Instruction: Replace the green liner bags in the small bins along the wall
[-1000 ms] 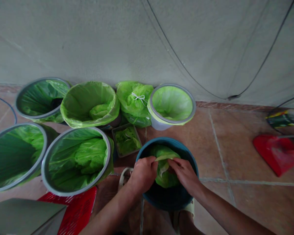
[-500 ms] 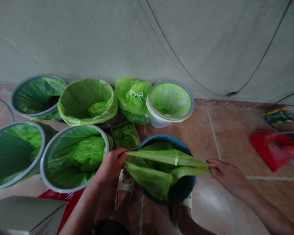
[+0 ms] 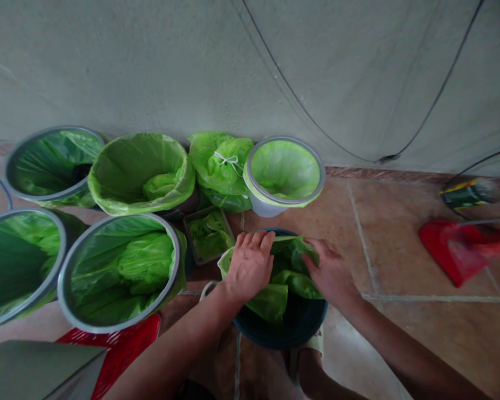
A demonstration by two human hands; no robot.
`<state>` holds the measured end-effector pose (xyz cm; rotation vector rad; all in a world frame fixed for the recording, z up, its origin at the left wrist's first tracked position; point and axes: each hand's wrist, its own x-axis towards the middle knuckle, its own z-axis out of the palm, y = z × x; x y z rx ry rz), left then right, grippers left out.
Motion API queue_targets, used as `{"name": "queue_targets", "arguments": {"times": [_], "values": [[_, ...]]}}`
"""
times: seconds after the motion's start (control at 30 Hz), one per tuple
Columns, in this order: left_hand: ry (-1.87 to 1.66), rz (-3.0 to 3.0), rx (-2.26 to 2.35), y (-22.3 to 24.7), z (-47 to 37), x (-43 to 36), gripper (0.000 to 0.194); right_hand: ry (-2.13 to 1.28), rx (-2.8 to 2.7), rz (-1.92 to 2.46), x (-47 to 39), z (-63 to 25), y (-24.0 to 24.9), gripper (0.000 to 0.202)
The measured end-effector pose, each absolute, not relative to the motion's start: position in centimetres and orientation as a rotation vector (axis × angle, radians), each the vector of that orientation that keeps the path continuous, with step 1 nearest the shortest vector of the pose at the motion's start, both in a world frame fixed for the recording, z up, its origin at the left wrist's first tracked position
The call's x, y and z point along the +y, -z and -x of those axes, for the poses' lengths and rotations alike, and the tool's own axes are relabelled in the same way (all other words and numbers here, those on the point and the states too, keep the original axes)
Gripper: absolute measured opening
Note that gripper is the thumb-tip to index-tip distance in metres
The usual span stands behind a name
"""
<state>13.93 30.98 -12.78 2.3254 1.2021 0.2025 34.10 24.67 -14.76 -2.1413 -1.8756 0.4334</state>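
Note:
A green plastic bag hangs loosely inside a dark blue bucket on the floor between my feet. At the bucket's left rim, my left hand has its fingers closed over the bag's edge. My right hand pinches the bag's edge on the right side of the bucket, thumb pointing inward. Between the two hands the top edge of the bag is stretched, and its lower part lies in folds within the bucket.
Several bins lined with green bags, including a grey-rimmed bin, stand to the left. A tied green bag and a small tray lie near them. Right are a red dustpan and a bottle. A cable hangs along the wall.
Both hands have moved inward, from holding the bag stretched wide across the bucket to gripping it close together at the rim. The bag has slackened and bunched into the bucket.

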Motion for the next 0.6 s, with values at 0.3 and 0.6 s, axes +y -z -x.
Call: {"name": "queue_targets", "arguments": {"times": [0.3,0.6], "values": [[-0.232,-2.135,1.344,14.7,-13.8,33.0,0.024,-0.844,-1.151,2.070,26.2,-34.7,15.6,0.038],[-0.449,-1.705,1.424,15.7,-11.6,35.1,0.022,-0.873,-1.488,2.015,30.9,-35.6,16.5,0.023]]}}
